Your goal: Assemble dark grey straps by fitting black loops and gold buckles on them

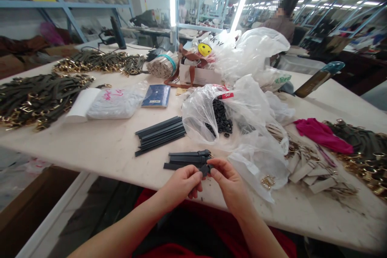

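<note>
Close to the table's front edge, my left hand pinches one side of a dark leather strap. Its other side is between the thumb and fingers of my right hand. The fingers cover part of the strap, so its exact shape there is hidden. Just beyond my hands lie a few finished-looking dark straps with loops and a gold-coloured metal ring at their right end. Farther back is a stack of plain dark strips. An open plastic bag holds many small black loops.
Gold metal pieces lie on plastic at the right, beside pale straps and a magenta cloth. Dark straps with gold hardware are heaped left. A blue booklet and a bottle are farther back. A person is in the background.
</note>
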A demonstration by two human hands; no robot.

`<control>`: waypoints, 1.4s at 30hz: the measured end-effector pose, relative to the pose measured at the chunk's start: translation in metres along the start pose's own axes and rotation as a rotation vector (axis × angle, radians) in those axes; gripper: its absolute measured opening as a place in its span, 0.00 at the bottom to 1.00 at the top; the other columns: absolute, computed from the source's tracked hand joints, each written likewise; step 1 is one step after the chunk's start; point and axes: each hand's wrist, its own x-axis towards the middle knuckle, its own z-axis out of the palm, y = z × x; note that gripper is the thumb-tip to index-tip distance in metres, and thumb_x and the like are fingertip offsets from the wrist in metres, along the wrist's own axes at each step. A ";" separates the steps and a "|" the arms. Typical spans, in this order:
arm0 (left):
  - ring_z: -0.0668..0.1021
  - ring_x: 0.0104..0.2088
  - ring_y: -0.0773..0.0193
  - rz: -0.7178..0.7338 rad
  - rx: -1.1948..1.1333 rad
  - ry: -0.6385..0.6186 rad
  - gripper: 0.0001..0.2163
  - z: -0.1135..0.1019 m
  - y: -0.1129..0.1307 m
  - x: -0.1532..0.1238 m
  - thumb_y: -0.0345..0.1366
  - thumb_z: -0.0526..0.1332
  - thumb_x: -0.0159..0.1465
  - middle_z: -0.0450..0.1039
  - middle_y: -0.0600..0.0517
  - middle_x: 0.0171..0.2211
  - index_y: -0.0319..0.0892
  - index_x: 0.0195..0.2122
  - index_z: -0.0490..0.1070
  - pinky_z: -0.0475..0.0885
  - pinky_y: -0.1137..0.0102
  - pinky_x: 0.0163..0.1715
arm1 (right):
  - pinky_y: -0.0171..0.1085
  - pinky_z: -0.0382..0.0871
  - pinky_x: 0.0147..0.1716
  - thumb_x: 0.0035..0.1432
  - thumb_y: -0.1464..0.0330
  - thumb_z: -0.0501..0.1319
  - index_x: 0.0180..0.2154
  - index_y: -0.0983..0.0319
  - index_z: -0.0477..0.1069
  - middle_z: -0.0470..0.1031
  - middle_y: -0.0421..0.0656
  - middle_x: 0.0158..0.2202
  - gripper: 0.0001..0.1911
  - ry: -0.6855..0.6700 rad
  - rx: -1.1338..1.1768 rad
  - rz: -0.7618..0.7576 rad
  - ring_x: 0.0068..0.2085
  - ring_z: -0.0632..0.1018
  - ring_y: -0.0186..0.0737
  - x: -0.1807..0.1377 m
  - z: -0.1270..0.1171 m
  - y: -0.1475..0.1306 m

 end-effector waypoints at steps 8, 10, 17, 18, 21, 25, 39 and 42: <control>0.68 0.22 0.68 0.206 0.535 0.001 0.10 -0.002 0.006 -0.003 0.36 0.50 0.59 0.65 0.57 0.19 0.41 0.22 0.63 0.58 0.75 0.23 | 0.41 0.68 0.41 0.54 0.69 0.58 0.37 0.58 0.72 0.73 0.44 0.38 0.07 -0.046 -0.463 -0.347 0.41 0.73 0.42 -0.015 0.000 0.009; 0.67 0.20 0.69 0.148 0.461 -0.032 0.10 -0.001 0.007 -0.003 0.36 0.50 0.59 0.64 0.58 0.18 0.41 0.22 0.62 0.59 0.76 0.21 | 0.41 0.68 0.42 0.55 0.68 0.58 0.39 0.58 0.71 0.73 0.44 0.40 0.09 -0.075 -0.456 -0.317 0.41 0.74 0.42 -0.015 0.000 0.010; 0.70 0.19 0.71 -0.003 0.132 -0.172 0.13 -0.002 0.003 -0.003 0.44 0.51 0.60 0.68 0.56 0.21 0.39 0.26 0.64 0.63 0.76 0.20 | 0.34 0.65 0.27 0.52 0.58 0.60 0.29 0.62 0.70 0.70 0.38 0.23 0.13 -0.120 -0.343 0.035 0.26 0.69 0.35 -0.005 -0.008 -0.003; 0.71 0.21 0.70 -0.016 0.091 -0.227 0.13 -0.004 0.002 -0.004 0.44 0.51 0.60 0.70 0.54 0.23 0.39 0.28 0.65 0.65 0.76 0.22 | 0.33 0.63 0.26 0.51 0.58 0.60 0.27 0.62 0.69 0.67 0.37 0.21 0.13 -0.103 -0.322 0.056 0.24 0.67 0.33 -0.004 -0.010 -0.004; 0.73 0.23 0.70 -0.092 -0.026 -0.343 0.11 -0.010 -0.001 -0.008 0.41 0.53 0.60 0.72 0.53 0.26 0.38 0.34 0.67 0.67 0.75 0.25 | 0.32 0.59 0.24 0.51 0.56 0.60 0.25 0.62 0.67 0.61 0.34 0.18 0.15 -0.036 -0.248 0.112 0.22 0.63 0.31 -0.004 -0.012 -0.007; 0.73 0.22 0.71 -0.135 -0.090 -0.304 0.09 -0.013 -0.004 -0.010 0.38 0.53 0.60 0.72 0.53 0.24 0.38 0.34 0.67 0.67 0.76 0.24 | 0.32 0.58 0.24 0.49 0.57 0.61 0.24 0.62 0.67 0.64 0.35 0.20 0.15 -0.119 -0.179 0.183 0.22 0.63 0.31 -0.009 -0.003 -0.006; 0.72 0.22 0.72 -0.149 -0.215 -0.384 0.25 -0.006 0.002 -0.020 0.30 0.53 0.57 0.70 0.53 0.29 0.44 0.58 0.53 0.66 0.76 0.23 | 0.32 0.54 0.21 0.48 0.54 0.60 0.27 0.62 0.65 0.59 0.33 0.17 0.17 -0.042 -0.116 0.242 0.20 0.59 0.30 -0.023 0.000 0.001; 0.72 0.22 0.72 -0.193 -0.250 -0.374 0.28 -0.004 0.000 -0.020 0.27 0.52 0.55 0.70 0.53 0.29 0.43 0.59 0.50 0.67 0.75 0.23 | 0.32 0.54 0.21 0.46 0.54 0.62 0.28 0.63 0.65 0.59 0.33 0.17 0.18 -0.047 -0.124 0.245 0.20 0.59 0.29 -0.029 0.004 -0.002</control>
